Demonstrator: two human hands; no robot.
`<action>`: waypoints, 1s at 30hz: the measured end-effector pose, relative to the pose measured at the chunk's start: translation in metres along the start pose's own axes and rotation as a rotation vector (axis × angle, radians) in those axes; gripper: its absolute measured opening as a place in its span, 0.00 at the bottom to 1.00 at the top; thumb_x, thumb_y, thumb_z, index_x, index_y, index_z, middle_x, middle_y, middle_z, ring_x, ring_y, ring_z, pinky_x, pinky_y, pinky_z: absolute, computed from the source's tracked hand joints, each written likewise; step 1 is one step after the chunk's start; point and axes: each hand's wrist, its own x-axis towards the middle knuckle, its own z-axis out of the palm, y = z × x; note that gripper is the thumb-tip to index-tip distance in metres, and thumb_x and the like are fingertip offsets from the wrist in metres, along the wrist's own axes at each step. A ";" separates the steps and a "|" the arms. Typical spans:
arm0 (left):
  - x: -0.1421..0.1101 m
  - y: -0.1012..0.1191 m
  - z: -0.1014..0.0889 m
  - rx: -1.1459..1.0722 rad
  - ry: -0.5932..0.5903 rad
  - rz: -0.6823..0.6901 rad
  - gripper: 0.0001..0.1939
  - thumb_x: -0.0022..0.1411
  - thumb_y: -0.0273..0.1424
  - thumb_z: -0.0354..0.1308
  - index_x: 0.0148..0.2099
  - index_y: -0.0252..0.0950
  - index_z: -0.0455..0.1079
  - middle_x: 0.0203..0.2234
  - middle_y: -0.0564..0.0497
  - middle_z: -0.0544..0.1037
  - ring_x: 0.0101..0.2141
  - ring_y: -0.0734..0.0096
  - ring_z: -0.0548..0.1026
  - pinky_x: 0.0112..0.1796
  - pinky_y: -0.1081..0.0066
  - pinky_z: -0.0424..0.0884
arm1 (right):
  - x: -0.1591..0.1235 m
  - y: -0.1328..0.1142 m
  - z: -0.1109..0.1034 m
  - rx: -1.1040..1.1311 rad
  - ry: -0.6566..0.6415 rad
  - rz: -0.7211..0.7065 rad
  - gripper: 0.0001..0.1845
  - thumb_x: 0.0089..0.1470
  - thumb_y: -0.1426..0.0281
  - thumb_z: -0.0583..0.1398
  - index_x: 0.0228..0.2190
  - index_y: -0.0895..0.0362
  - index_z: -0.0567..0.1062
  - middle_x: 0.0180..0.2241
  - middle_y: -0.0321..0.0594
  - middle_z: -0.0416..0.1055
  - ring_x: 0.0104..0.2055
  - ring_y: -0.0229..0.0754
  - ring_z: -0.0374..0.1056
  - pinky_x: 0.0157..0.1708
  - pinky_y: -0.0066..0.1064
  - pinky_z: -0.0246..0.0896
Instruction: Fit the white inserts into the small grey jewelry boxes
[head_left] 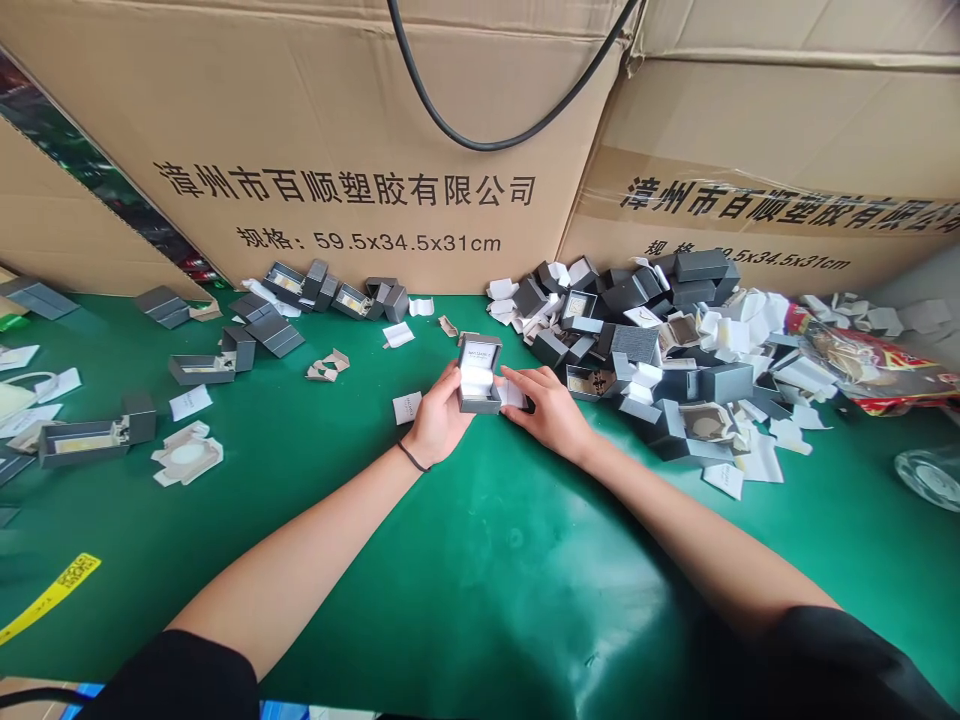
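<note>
A yellow strip (56, 590) is lying at the near left of the green table (450, 600). Farther in, over the table's middle, the left hand (442, 415) is holding an open grey box (480, 405), its lid standing up. The right hand's (553, 410) fingers are touching a white card (514, 396) just beside it; whether they are gripping it, I cannot tell. Beyond, more boxes (275, 334) are lying scattered left and heaping up right, and large cartons (337, 110) are standing behind.

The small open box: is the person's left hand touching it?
Touching. The head view shows the left hand gripping the small open box, thumb against its side.
</note>
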 end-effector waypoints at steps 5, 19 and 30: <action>0.000 0.003 -0.001 0.043 -0.044 0.046 0.17 0.62 0.36 0.52 0.51 0.35 0.65 0.41 0.46 0.77 0.48 0.60 0.72 0.50 0.58 0.65 | -0.001 0.000 -0.004 0.036 0.215 0.021 0.26 0.52 0.67 0.60 0.54 0.53 0.67 0.46 0.44 0.70 0.45 0.49 0.63 0.46 0.45 0.64; -0.001 -0.005 -0.001 0.508 -0.012 0.117 0.28 0.56 0.38 0.61 0.56 0.43 0.56 0.52 0.46 0.69 0.49 0.63 0.70 0.42 0.64 0.72 | -0.001 0.001 -0.001 0.788 0.396 0.245 0.34 0.50 0.60 0.62 0.57 0.49 0.61 0.53 0.42 0.65 0.52 0.45 0.65 0.52 0.41 0.64; 0.001 -0.008 -0.002 0.649 -0.039 0.223 0.29 0.55 0.37 0.62 0.56 0.38 0.56 0.50 0.42 0.69 0.48 0.62 0.70 0.45 0.65 0.70 | 0.000 -0.007 -0.001 0.947 0.266 0.311 0.20 0.47 0.60 0.64 0.42 0.52 0.73 0.41 0.38 0.74 0.42 0.41 0.70 0.46 0.38 0.66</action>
